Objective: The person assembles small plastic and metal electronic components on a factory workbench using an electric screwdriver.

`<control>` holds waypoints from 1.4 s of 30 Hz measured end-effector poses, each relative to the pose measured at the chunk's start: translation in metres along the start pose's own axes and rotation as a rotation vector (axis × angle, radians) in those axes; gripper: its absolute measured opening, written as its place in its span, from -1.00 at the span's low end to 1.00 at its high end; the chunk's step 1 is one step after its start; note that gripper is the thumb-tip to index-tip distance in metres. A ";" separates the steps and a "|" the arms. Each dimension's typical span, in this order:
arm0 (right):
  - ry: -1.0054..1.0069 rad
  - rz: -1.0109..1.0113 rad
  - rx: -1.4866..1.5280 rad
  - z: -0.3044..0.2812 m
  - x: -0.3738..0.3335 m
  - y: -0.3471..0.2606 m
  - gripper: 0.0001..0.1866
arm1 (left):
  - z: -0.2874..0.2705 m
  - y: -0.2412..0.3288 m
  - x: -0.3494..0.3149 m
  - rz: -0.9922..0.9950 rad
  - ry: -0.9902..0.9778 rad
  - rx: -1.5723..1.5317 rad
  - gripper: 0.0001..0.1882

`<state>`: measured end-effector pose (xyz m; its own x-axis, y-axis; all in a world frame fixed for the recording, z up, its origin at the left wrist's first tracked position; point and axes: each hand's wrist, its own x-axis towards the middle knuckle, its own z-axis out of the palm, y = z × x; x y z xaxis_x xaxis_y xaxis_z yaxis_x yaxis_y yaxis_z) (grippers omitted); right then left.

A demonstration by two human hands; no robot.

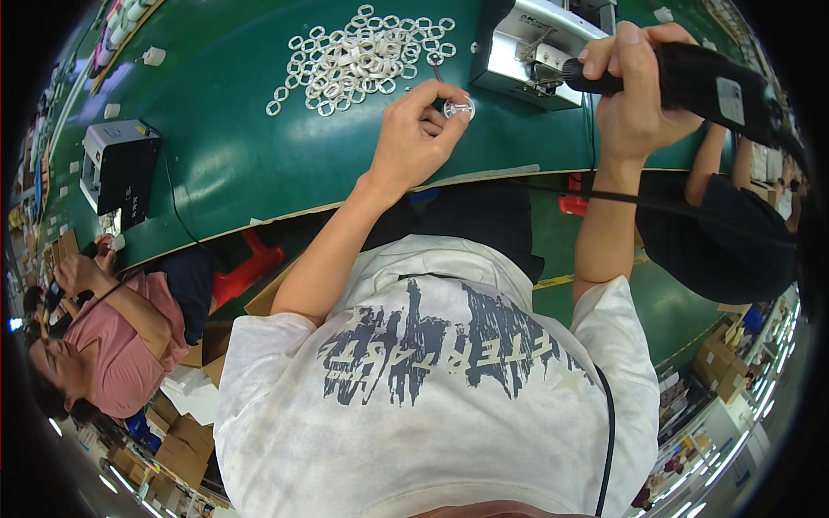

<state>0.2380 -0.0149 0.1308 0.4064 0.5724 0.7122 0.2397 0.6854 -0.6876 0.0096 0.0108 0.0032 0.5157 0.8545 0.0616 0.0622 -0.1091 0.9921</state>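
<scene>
My left hand (413, 138) is closed on a small round white part with shiny metal on it (460, 109), pinched between thumb and fingers over the near side of the green table. Wrapped round a black electric screwdriver (710, 85) is my right hand (637, 108), raised at the right. The tool lies almost level, its nose pointing left toward the front of a silver screw feeder (515, 65). Whether the tip touches the feeder I cannot tell. Beyond my left hand, many white rings with cut-out middles (350, 65) lie in a loose heap.
The green table (233, 104) has its near edge just before my body. A second feeder (129, 168) stands at the left, by a co-worker in pink (129, 345). Another person in dark clothes (725, 242) sits at the right. A black cable (665, 205) crosses my right forearm.
</scene>
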 end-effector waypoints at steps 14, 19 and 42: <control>-0.137 0.257 0.297 0.033 -0.043 0.004 -0.70 | 0.000 -0.004 -0.004 0.045 0.026 0.021 -0.77; -0.162 0.250 0.286 0.045 -0.052 0.015 -0.70 | 0.000 -0.002 -0.004 0.053 0.035 0.016 -0.77; -0.315 0.326 0.303 0.053 -0.055 0.028 -0.69 | 0.000 0.001 -0.003 0.065 0.060 0.028 -0.77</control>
<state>0.1759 -0.0036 0.0793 0.1219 0.8520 0.5092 -0.1382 0.5226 -0.8413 0.0077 0.0081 0.0042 0.4675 0.8740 0.1326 0.0551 -0.1786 0.9824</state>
